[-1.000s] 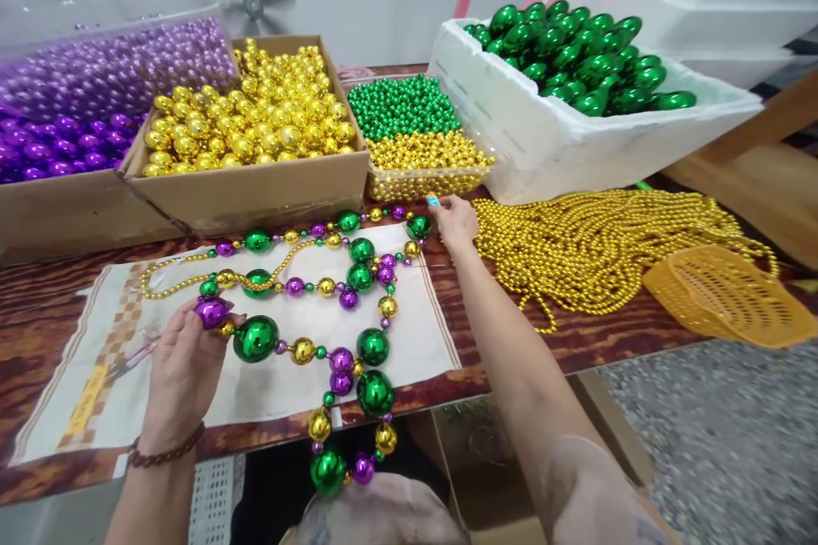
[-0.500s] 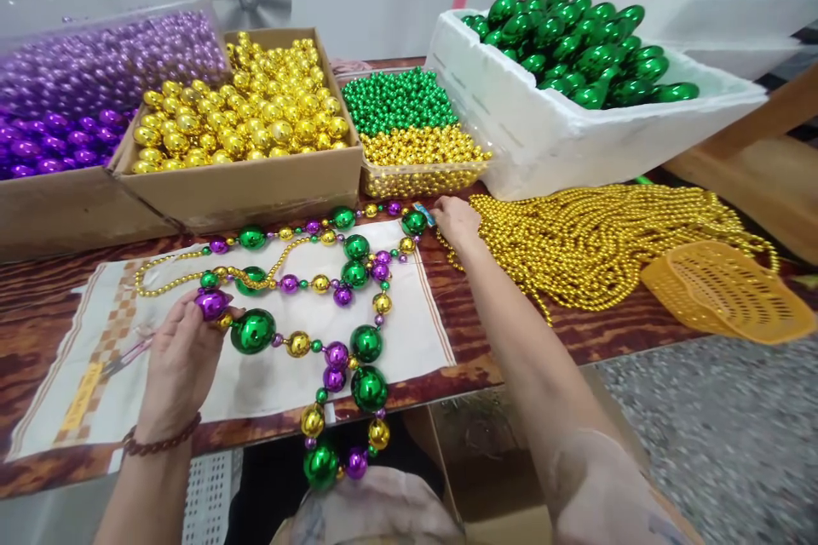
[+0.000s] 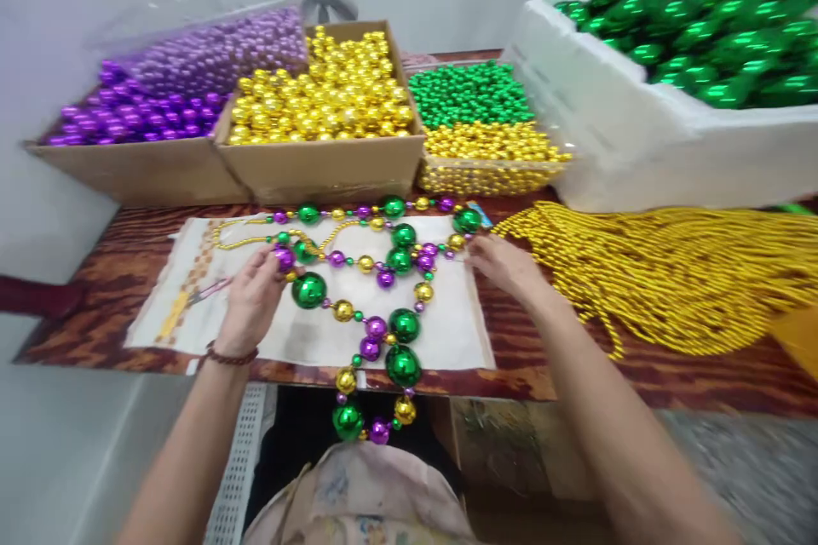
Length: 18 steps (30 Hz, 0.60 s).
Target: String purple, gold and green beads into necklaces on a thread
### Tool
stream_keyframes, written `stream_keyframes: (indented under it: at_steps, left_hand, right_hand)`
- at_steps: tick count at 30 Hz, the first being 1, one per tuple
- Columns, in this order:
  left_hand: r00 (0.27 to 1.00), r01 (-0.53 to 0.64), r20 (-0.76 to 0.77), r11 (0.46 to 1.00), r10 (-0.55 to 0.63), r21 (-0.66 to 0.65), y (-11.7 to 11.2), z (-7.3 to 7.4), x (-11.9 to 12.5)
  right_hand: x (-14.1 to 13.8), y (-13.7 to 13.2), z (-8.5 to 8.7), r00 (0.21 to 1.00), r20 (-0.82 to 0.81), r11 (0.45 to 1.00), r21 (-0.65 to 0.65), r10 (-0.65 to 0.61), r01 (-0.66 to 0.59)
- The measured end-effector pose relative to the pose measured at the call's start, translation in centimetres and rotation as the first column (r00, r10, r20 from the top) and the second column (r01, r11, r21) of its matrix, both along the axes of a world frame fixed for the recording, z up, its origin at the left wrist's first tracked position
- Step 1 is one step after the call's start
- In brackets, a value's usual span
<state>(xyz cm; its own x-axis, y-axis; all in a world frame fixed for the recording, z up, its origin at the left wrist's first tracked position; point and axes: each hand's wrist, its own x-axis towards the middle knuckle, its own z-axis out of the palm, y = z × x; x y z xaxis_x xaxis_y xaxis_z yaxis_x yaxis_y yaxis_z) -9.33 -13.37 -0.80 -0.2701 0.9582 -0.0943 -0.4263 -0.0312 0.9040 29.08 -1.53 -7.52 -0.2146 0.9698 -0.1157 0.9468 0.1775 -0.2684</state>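
Observation:
A long necklace of green, gold and purple balls [image 3: 383,289] lies looped on a white cloth [image 3: 307,341], and its lower end hangs over the table's front edge. My left hand [image 3: 252,302] pinches a purple ball [image 3: 285,258] of the necklace beside a large green ball [image 3: 309,290]. My right hand [image 3: 504,264] hovers at the cloth's right edge, near the necklace's gold and green balls, with its fingers curled; what they hold is hidden. A thin strand of small gold beads [image 3: 243,240] lies on the cloth's far left.
Cardboard boxes of purple balls [image 3: 128,115] and gold balls [image 3: 325,89] stand at the back, beside a clear tray of small green and gold beads [image 3: 479,123]. A white foam box of large green balls [image 3: 690,43] stands at the right. Gold bead strands [image 3: 671,272] are heaped beside it.
The view has swung to the left. My right hand has drawn back from the far end of the necklace toward the cloth's right edge. My left hand still pinches the purple ball.

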Motion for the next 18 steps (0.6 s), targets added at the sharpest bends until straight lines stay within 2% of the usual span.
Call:
stream_keyframes:
  at_steps: [1,3,4,6,9,11,14,18]
  left_hand:
    - [1.0,0.019,0.01,1.0,-0.019,-0.002,0.0,0.3,0.0]
    - [0.998,0.055,0.025,0.998,-0.055,0.007,-0.1,1.2,-0.1]
    - [0.997,0.071,0.03,0.997,-0.072,0.014,-0.2,1.7,0.0]
    - [0.993,0.11,0.045,0.993,-0.112,0.03,-0.4,2.7,0.1]
    - [0.98,0.181,0.073,0.982,-0.184,0.046,-0.9,4.2,0.4]
    - [0.969,0.224,0.086,0.972,-0.229,0.073,-1.3,5.4,0.6]
    - [0.95,0.286,0.084,0.947,-0.3,0.147,-2.0,7.4,1.0]
    - [0.929,0.348,0.038,0.904,-0.368,0.25,-3.0,10.1,1.9]
  right_hand:
    - [-0.8,-0.3,0.8,1.0,-0.025,1.0,0.02,0.017,-0.016]
    - [-3.3,-1.4,2.7,0.975,-0.187,0.993,0.052,0.117,-0.109]
    - [-4.9,-2.2,3.8,0.936,-0.293,0.981,0.059,0.195,-0.185]
    - [-8.4,-4.1,6.1,0.811,-0.457,0.924,0.065,0.364,-0.377]
    - [-13.1,-5.9,8.6,0.699,-0.525,0.855,0.119,0.485,-0.505]
    - [-14.9,-5.6,9.2,0.699,-0.517,0.861,0.18,0.495,-0.476]
    - [-16.1,-3.5,8.6,0.75,-0.468,0.884,0.234,0.467,-0.404]
    - [-17.7,-1.3,7.4,0.76,-0.397,0.857,0.189,0.514,-0.48]
